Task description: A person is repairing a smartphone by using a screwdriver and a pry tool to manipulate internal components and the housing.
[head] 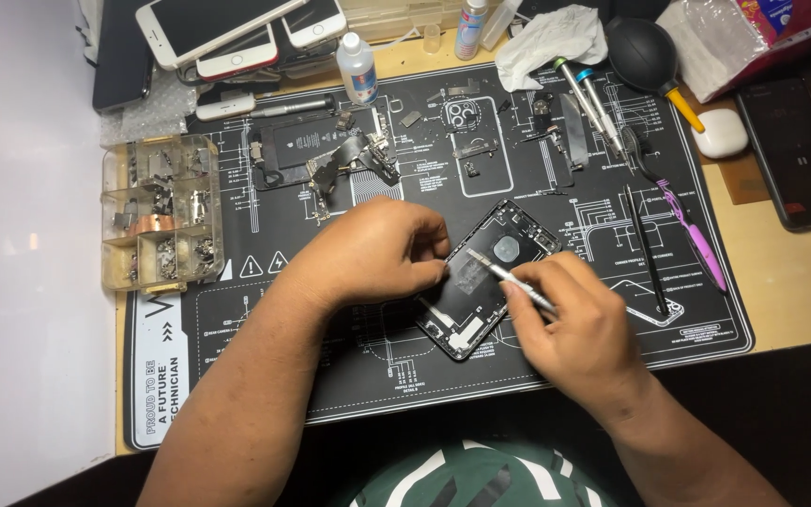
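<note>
Left hand [382, 249], fingers curled, presses the left edge of the opened phone housing [485, 277] on the black repair mat [330, 376]; right hand [579, 319], at the housing's right edge, pinches a metal tool [509, 279], tip over the housing's interior.

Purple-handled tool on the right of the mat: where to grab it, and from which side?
Grip the purple-handled tool at mid-handle, the widest part, coming from above with fingers across its width. It lies flat and diagonal on the black repair mat, thin metal tip toward the top. Come in from its right side: black tweezers lie close on its left, while the right is bare mat.
</note>
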